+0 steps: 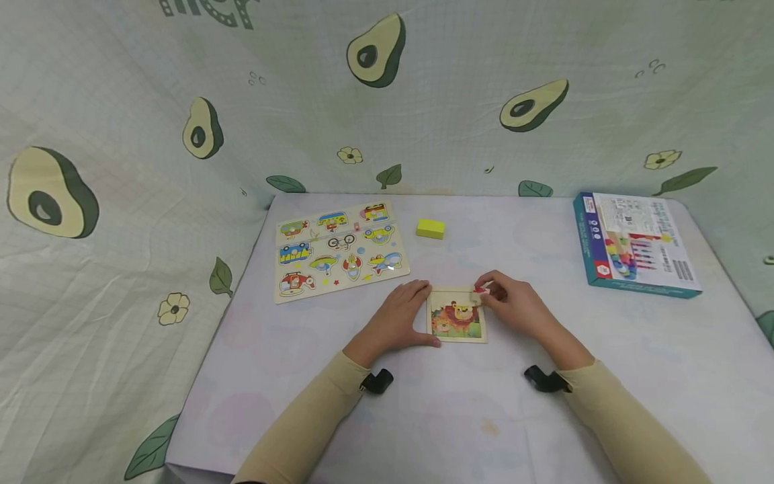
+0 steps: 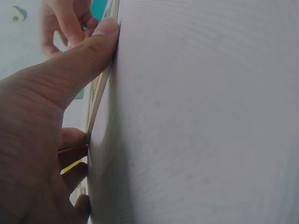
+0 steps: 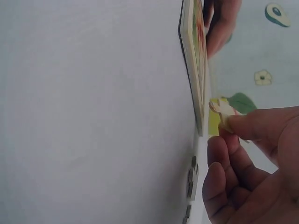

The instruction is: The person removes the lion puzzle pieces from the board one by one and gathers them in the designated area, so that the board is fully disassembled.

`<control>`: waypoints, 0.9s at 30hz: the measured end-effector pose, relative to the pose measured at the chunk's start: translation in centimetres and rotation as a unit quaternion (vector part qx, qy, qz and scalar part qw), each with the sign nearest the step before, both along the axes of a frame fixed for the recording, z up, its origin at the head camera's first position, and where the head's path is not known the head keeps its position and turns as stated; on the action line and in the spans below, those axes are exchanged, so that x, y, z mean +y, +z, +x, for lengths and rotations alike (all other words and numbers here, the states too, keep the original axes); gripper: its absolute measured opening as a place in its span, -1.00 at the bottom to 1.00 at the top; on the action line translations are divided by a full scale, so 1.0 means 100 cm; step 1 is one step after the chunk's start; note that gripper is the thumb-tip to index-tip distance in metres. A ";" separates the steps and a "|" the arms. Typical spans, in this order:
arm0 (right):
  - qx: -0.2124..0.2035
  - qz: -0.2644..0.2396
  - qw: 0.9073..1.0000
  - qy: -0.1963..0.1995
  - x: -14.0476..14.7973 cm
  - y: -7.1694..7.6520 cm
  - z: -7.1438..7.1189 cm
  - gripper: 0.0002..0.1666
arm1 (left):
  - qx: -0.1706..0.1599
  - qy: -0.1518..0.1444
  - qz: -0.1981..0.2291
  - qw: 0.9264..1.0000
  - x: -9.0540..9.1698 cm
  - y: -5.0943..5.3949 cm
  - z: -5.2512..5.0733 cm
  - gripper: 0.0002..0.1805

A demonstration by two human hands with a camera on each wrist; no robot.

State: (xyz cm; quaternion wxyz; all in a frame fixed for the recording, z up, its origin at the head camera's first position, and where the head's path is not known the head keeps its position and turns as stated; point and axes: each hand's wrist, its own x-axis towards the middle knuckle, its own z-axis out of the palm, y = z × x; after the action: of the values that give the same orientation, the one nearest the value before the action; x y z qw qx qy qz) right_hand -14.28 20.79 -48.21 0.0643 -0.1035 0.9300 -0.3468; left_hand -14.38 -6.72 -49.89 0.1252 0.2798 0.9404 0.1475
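A square wooden jigsaw puzzle (image 1: 457, 319) with a lion picture lies in front of me; a strip along its top shows pale bare wood. My left hand (image 1: 396, 316) rests along its left side, the thumb stretched to the bottom edge and the fingertips at the upper left corner. In the left wrist view the thumb (image 2: 88, 51) touches the board's rim. My right hand (image 1: 514, 302) pinches a small jigsaw piece (image 3: 225, 111) between thumb and fingers at the puzzle's top right corner. Some red shows on that piece in the head view.
Grey, jigsaw-edged pieces (image 3: 192, 179) lie beside the board in the right wrist view. A vehicle peg puzzle board (image 1: 341, 252) lies at back left. A yellow block (image 1: 431, 229) sits behind the lion puzzle. At back right lies a flat toy box (image 1: 641, 245).
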 end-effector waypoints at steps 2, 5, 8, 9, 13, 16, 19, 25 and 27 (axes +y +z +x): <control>-0.002 0.003 1.000 -0.003 0.005 0.000 0.001 -0.75 | 0.000 0.000 -0.001 1.000 0.000 0.000 0.000 0.27; -0.008 0.003 1.000 -0.009 0.013 0.001 0.003 -0.75 | -0.001 0.001 -0.001 1.000 0.000 0.000 -0.001 0.27; -0.018 0.001 1.000 -0.017 0.022 0.002 0.004 -0.74 | -0.001 0.002 0.000 1.000 0.000 0.000 -0.001 0.27; -0.021 0.001 1.000 -0.020 0.024 0.002 0.005 -0.74 | -0.001 0.003 0.001 1.000 0.000 0.001 0.000 0.27; -0.029 0.009 0.999 -0.033 0.037 0.003 0.006 -0.73 | -0.001 0.002 -0.001 1.000 0.001 0.001 0.000 0.27; -0.031 0.016 0.999 -0.040 0.046 0.003 0.008 -0.72 | -0.002 0.002 -0.004 1.000 0.001 0.002 0.000 0.27; -0.032 0.020 0.998 -0.045 0.055 0.004 0.009 -0.72 | -0.002 0.001 -0.005 1.000 0.001 0.002 -0.001 0.27; -0.034 0.031 0.997 -0.058 0.072 0.004 0.013 -0.71 | 0.000 -0.001 -0.004 1.000 0.001 0.000 -0.001 0.27; -0.036 0.035 0.997 -0.064 0.078 0.004 0.014 -0.70 | 0.000 -0.001 -0.004 1.000 0.000 0.000 -0.001 0.27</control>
State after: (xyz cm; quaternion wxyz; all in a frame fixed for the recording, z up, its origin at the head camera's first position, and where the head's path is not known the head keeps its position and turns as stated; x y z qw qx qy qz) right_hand -12.88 28.58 -47.81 0.0793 -0.0290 0.9433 -0.3210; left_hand -14.48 -6.69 -49.92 0.1264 0.2802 0.9406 0.1441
